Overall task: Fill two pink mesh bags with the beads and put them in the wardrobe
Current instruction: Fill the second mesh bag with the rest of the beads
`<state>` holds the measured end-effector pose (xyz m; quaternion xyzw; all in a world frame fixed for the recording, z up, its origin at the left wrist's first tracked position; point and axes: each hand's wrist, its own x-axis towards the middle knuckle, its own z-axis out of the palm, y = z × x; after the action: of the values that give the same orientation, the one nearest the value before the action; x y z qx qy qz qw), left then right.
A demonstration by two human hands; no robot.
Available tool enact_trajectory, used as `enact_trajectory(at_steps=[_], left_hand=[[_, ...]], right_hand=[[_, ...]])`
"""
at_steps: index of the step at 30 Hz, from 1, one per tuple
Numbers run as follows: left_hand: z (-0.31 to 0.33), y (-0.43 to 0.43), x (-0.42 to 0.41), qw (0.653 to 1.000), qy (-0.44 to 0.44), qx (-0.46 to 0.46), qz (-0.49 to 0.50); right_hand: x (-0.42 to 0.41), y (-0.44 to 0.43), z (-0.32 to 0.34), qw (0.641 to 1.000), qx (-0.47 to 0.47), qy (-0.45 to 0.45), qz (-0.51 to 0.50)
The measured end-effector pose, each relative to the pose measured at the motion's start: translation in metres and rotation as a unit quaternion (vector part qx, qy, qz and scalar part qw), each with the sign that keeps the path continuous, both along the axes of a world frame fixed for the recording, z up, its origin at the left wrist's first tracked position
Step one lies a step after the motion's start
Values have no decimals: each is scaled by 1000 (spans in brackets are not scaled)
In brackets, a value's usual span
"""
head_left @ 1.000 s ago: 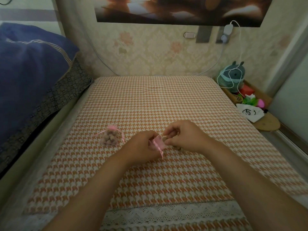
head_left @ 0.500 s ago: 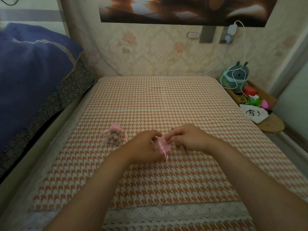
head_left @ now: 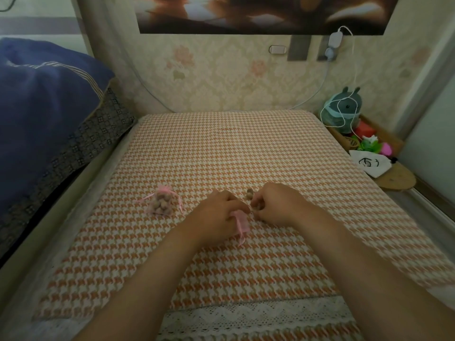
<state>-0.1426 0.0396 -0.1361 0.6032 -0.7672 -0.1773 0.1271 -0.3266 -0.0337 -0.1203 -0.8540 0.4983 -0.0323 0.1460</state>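
Lowered onto the orange houndstooth cloth (head_left: 221, 148), the flat second pink mesh bag (head_left: 240, 221) now lies pinched under the left hand (head_left: 216, 212); the right hand (head_left: 275, 205) has dropped to pinch small brown beads (head_left: 250, 193), so filling continues. One tied, bead-filled pink mesh bag (head_left: 162, 204) waits nearby.

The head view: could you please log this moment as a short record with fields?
surface: houndstooth cloth on a table
filled bag: pink mesh bag with beads inside, lying left of the hands, untouched
second bag: pink bag held at its top by the left hand
right hand: fingers curled beside the bag's mouth; what they pinch is unclear
loose bead: on the cloth just beyond the hands
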Motion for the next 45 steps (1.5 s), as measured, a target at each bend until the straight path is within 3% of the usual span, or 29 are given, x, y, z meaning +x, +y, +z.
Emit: enact_trajectory(at_steps=[5,8,12,16,27,30,33,36,39,45], left_hand=[[1,-4,5,999,15,-48,15],[3,-4,6,997,45,-62,25],[10,0,7,991,110,-65,49],[13,4,8,981,168,-46,87],[9,4,14,972,207,-46,100],[10,4,15,973,204,-45,100],[11,4,15,974,197,-45,101],[11,4,15,975,191,-42,104],[10,3,14,976,189,-45,100],[7,3,17,973,201,-49,99]], right_hand=[[-1,-4,-2,1000,-2,-5,1],[-3,-6,-3,991,57,-117,-22],[-2,-1,7,951,141,-268,-52],[1,7,13,923,180,-334,-64],[11,8,6,932,193,-307,-27],[3,-4,3,940,107,-314,-76],[-4,-12,-6,970,-8,-225,-92],[1,-10,-11,983,-7,-164,-80],[11,-13,-17,994,-80,-71,-39],[28,-17,-25,990,-139,-21,-23]])
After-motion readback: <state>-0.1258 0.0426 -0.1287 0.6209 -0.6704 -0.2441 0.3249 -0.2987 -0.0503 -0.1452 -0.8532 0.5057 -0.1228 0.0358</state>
